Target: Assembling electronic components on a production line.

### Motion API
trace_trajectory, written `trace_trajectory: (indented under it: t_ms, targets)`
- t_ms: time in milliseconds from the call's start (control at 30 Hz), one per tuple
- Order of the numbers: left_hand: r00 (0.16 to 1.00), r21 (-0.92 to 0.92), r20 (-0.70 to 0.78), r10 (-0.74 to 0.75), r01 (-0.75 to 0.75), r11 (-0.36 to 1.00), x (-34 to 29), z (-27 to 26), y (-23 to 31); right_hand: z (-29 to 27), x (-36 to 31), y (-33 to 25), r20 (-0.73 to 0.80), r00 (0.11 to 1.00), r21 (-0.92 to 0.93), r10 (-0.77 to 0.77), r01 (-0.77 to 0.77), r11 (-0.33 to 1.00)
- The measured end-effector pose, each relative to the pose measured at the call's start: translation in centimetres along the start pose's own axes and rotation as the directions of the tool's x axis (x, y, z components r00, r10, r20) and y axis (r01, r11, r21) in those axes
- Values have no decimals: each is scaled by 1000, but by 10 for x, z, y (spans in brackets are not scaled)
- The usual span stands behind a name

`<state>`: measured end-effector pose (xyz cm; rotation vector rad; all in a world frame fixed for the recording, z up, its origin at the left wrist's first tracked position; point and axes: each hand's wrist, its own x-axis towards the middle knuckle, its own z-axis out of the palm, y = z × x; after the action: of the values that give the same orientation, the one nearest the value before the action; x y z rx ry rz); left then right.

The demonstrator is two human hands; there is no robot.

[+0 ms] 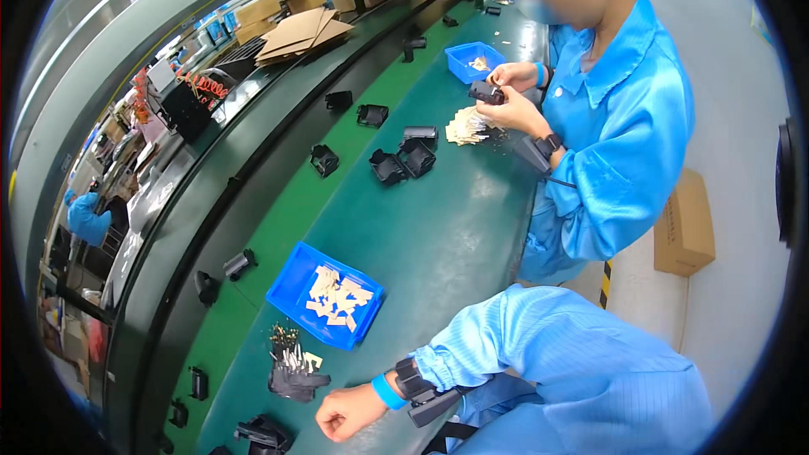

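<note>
My right hand (350,413) is low in the picture over the green belt, its fingers curled closed. Whether anything is inside them is hidden. A blue band and a black strapped device (415,381) circle that wrist. Just left of the hand lies a dark, soft-looking item (297,385), with small silvery pins (291,357) and brass-coloured bits beside it. Beyond them stands a blue bin (286,282) holding flat cream-coloured pieces (337,297). A black plastic housing (265,434) lies at the bottom edge. My left hand is out of view.
To the right, a co-worker in blue (619,118) holds a black part (486,91) above cream pieces (472,126), near another blue bin (465,67). Several black housings (404,158) sit along the belt (421,236). A carton (684,223) stands on the floor.
</note>
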<state>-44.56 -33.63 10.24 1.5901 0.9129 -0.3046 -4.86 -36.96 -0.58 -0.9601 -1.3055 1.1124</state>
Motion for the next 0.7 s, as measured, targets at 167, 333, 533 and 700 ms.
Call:
trace_trajectory:
  t_ms: [167,333,533,700]
  targets:
    - [986,-520,-50,-158,110,847,52,59,-40,11,9,9,79,995,99,68,-76,992]
    - [998,-575,68,-8,46,817,149,79,56,4,-3,7,50,995,234,92,-101,967]
    - [979,-559,181,99,20,829,229,77,131,-2,2,-10,72,965,391,251,-259,883]
    - [957,-534,251,147,10,845,269,73,172,-8,-1,-20,10,934,593,357,-293,750]
